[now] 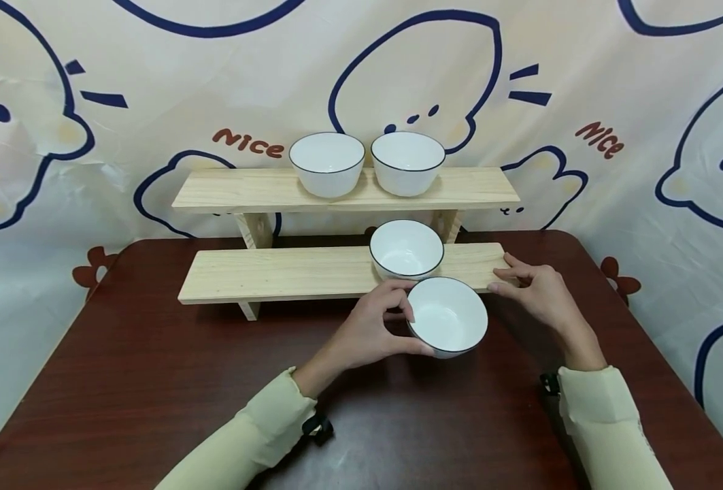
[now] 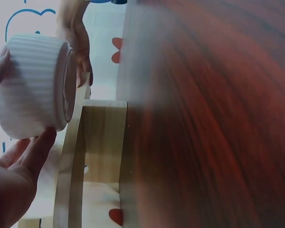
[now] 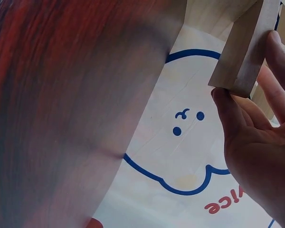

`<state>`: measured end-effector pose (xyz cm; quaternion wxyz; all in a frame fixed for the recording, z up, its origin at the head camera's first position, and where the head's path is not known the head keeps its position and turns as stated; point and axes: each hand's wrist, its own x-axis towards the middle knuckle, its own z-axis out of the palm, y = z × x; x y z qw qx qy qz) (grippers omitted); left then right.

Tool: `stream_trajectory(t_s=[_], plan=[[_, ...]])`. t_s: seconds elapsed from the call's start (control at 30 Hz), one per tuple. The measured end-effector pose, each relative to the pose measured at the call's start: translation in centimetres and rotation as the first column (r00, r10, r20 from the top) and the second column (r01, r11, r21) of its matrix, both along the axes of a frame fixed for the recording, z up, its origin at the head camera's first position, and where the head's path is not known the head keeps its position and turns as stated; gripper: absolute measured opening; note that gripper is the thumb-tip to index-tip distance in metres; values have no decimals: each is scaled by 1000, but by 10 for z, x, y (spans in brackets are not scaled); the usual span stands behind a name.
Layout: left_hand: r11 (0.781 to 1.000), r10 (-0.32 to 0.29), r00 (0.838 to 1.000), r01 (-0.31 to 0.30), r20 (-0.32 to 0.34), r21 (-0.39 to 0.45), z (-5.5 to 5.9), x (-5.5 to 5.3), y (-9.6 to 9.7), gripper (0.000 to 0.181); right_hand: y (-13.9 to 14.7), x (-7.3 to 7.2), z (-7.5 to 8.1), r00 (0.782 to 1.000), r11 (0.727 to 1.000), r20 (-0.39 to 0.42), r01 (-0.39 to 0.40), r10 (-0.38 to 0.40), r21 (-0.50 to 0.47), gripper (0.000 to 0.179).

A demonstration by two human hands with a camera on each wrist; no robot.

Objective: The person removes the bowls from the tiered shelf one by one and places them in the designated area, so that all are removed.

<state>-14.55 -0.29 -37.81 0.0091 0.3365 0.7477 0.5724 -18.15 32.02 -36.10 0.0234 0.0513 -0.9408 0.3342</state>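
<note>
My left hand (image 1: pixel 370 327) holds a white bowl (image 1: pixel 449 316) with a dark rim, thumb low on its near side and fingers at the left of its rim. The bowl hangs above the table in front of the lower board; its ribbed outside (image 2: pixel 31 88) shows in the left wrist view. My right hand (image 1: pixel 545 299) grips the right end of the lower board (image 1: pixel 281 275) of a two-tier wooden shelf, thumb (image 3: pixel 225 107) at the corner. Another white bowl (image 1: pixel 407 248) stands on that board, just behind the held one.
Two similar bowls, a left one (image 1: pixel 327 163) and a right one (image 1: pixel 408 163), stand side by side on the upper board (image 1: pixel 232 190). The shelf stands toward the back of a dark reddish-brown table (image 1: pixel 122 381). A cartoon-printed cloth (image 1: pixel 171 88) hangs behind and around it.
</note>
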Motion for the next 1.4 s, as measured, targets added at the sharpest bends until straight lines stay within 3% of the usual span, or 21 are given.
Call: stream_trajectory(t_s=[0.33, 0.53, 0.9, 1.2, 1.4], plan=[[1000, 7, 1000, -6, -31, 8, -3, 0, 14, 46, -1, -3, 3, 1000, 1000, -27, -16, 16, 8, 47], [1000, 18, 1000, -18, 0, 1, -7, -1, 20, 45, 0, -4, 3, 1000, 1000, -25, -18, 18, 8, 47], [999, -44, 995, 43, 88, 16, -12, 3, 32, 44, 0, -1, 1, 1000, 1000, -27, -5, 5, 5, 47], [995, -45, 994, 54, 101, -85, -15, 6, 38, 45, -1, 2, 0, 1000, 1000, -6, 12, -12, -16, 49], [980, -15, 998, 26, 59, -199, -18, 7, 36, 45, -3, 3, 0, 1000, 1000, -3, 15, -15, -15, 49]])
